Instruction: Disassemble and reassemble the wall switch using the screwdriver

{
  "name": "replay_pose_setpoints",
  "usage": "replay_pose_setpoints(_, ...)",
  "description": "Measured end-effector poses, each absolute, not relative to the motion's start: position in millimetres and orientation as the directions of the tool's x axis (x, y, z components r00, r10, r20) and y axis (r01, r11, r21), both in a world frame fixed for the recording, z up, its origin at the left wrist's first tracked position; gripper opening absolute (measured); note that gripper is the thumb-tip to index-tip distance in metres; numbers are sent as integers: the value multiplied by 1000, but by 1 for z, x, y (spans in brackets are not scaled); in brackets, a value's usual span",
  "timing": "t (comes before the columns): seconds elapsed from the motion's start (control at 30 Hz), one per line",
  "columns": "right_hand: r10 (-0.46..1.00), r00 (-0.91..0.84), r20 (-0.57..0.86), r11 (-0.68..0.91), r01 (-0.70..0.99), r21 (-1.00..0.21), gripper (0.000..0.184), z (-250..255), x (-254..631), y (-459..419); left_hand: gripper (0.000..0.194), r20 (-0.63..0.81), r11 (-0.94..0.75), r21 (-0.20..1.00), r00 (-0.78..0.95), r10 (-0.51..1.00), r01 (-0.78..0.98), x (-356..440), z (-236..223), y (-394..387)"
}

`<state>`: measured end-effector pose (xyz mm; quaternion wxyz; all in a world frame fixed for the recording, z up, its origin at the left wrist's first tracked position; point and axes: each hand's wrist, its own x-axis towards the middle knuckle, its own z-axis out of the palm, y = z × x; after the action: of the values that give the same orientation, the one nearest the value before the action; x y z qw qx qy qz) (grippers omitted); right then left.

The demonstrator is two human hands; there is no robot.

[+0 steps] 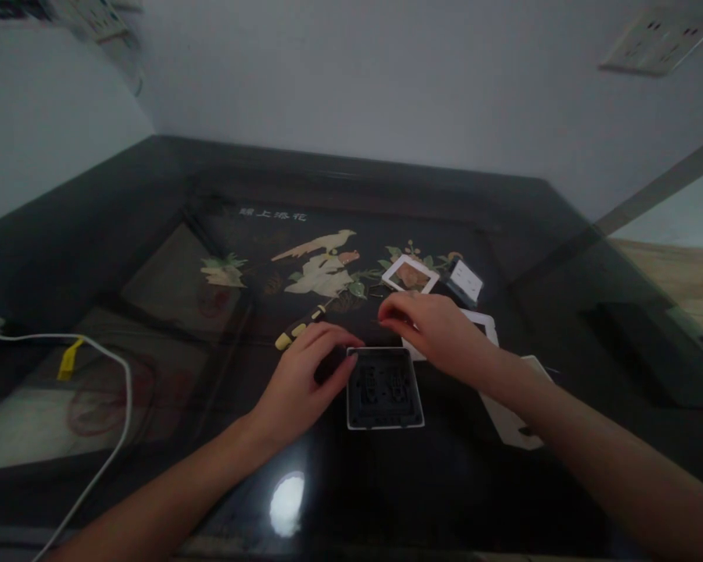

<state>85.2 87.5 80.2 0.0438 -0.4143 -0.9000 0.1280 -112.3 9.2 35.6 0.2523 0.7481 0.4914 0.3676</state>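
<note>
A square wall socket (pixel 385 390) with a white rim lies face down on the dark glossy tabletop, its black back showing. My left hand (pixel 310 367) pinches its upper left corner between thumb and fingers. Above and to the right of the socket, my right hand (pixel 430 324) is closed in a pinch; whatever is between those fingertips is too small to make out. Just beyond my left hand lies a yellow and black screwdriver (pixel 298 331), partly hidden by that hand. A white frame (pixel 483 321) is partly covered by my right hand and wrist.
Farther back are another white frame (pixel 394 281) and a second socket (pixel 466 281). A pale plate (pixel 512 417) lies under my right forearm. A white cable (pixel 130 390) with a yellow tag (pixel 69 361) runs down the left side. Wall outlets (pixel 659 39) are at the back.
</note>
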Motion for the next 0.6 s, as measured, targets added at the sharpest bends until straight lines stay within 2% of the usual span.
replay_pose_setpoints(0.07, 742, -671, -3, 639, 708, -299, 10, 86, 87, 63, 13, 274, -354, 778, 227, 935, 518, -112, 40, 9)
replay_pose_setpoints(0.2, 673, -710, 209, 735, 607, -302, 11, 81, 90, 27, 16, 213, -315, 837, 264, 941, 448, -108, 43, 5)
replay_pose_setpoints(0.3, 655, -689, 309, 754, 571, -324, 9, 75, 92, 18, 17, 165, -283, 869, 300, 939, 405, -106, 43, 1)
replay_pose_setpoints(0.37, 685, -645, 338, 724, 552, -413, 6, 73, 93, 17, 17, 127, -236, 901, 298, 946, 364, -105, 43, 0)
replay_pose_setpoints(0.5, 804, -496, 328, 568, 478, -670, 27, 68, 97, 14, 14, 78, -151, 952, 267, 960, 265, -106, 44, 1)
replay_pose_setpoints(0.6, 825, -422, 375, 543, 409, -734, 17, 62, 97, 10, 11, 93, -163, 962, 297, 950, 221, -104, 45, 1)
